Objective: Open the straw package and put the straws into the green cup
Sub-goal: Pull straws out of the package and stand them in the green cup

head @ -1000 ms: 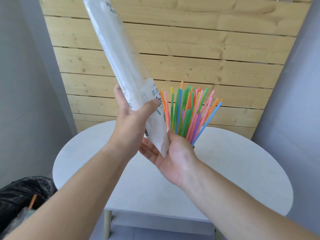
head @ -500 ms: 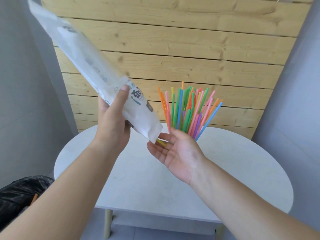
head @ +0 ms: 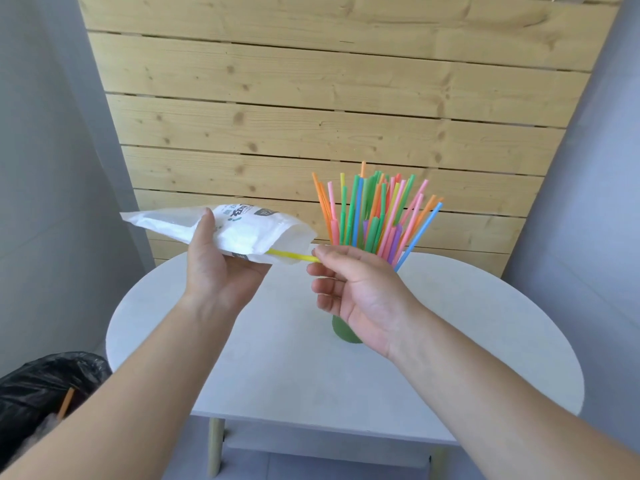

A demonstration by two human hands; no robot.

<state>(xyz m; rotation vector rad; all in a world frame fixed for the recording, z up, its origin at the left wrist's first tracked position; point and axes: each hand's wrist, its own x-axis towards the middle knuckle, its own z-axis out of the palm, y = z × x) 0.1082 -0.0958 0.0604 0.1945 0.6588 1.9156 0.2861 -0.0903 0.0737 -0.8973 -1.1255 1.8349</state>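
Trouble, if it comes, begins with the biggest things. The white round table (head: 467, 341) fills the lower middle of the frame and carries the green cup (head: 341, 332), mostly hidden behind the right hand (head: 360, 292). The cup is already crammed with a wide fan of coloured straws (head: 374, 216) rising to centre right. I judge it top-heavy, so a wrist brushing that fan while adding one more could tip it over and scatter the lot.

The straw package (head: 242, 230), centre left, is limp and lies nearly level with its open mouth pointing right. Whether more straws remain inside cannot be told. If they do, a downward tilt could spill them onto the table.

The yellow straw (head: 291, 255) sticks out of that mouth and is held only at its very end. A thin, smooth tube caught so could slip free or kink if pulled askew.

The left hand (head: 214, 271) grips the package from below, one digit lying over its near face. The right hand faces palm towards the camera, fingers loosely curled, thumb and forefinger pinching the straw's tip.
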